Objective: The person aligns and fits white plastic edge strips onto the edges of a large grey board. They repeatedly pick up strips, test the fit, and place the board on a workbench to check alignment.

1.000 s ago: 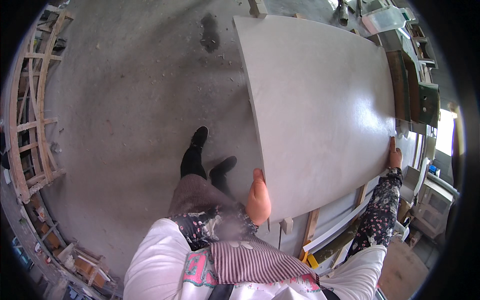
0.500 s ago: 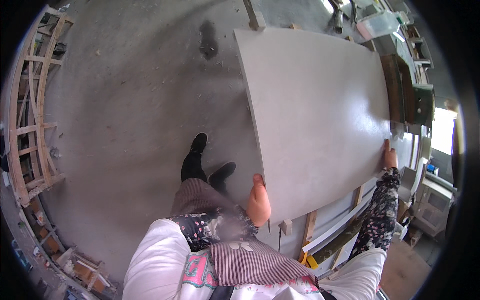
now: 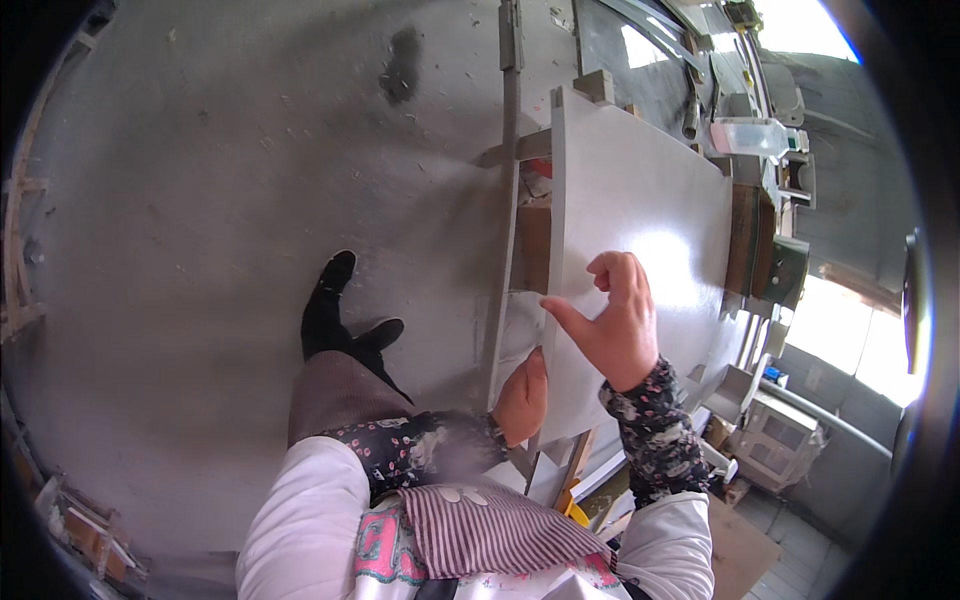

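Observation:
A large, smooth pale grey panel (image 3: 655, 190) lies on wooden supports to my right, with light glinting off its surface. My left hand (image 3: 522, 400) is closed on the panel's near left edge, thumb on the outside; the other fingers are mostly hidden. Above the panel's near part hovers my right hand (image 3: 622, 325), apart from the left one. Its thumb and curled fingers are spread in a C shape, with nothing between them.
Wooden blocks (image 3: 595, 87) and a long rail (image 3: 508, 200) stand by the panel's left side. Beyond its far right lie a plastic jug (image 3: 750, 137) and a brown wooden box (image 3: 750, 225). Wooden frames (image 3: 18, 230) line the far left of the floor.
My right hand has left the panel's right edge and come inward over its surface. The panel's far left corner has shifted right, baring supports beneath it. My left hand stays at the edge.

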Demonstrator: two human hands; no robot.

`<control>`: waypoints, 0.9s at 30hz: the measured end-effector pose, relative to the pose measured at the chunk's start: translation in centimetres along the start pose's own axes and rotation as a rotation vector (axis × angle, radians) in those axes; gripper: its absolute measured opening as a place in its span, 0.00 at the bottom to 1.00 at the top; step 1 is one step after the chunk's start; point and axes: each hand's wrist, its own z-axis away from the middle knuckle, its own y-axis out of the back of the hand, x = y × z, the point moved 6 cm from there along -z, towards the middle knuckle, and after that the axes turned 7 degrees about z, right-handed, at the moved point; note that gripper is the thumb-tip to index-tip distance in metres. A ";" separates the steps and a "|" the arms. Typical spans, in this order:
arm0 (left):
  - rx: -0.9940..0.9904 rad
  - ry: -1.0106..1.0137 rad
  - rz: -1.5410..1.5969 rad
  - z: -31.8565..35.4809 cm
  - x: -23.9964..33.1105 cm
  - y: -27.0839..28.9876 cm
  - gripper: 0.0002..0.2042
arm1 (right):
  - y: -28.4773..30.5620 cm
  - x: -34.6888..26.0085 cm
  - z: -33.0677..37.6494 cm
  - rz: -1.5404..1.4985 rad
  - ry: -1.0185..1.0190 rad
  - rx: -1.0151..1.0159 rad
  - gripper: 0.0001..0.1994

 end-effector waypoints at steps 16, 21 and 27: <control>-0.199 0.027 -0.197 -3.9 7.3 2.5 0.32 | -2.2 -1.3 -3.1 0.135 -0.076 0.059 0.14; -0.199 -0.091 -0.153 -4.9 8.3 2.8 0.33 | -2.1 -1.4 -4.2 0.090 -0.059 0.092 0.13; -0.219 -0.103 -0.172 -6.6 9.0 3.1 0.33 | -1.8 -1.4 -6.9 0.063 -0.027 0.131 0.12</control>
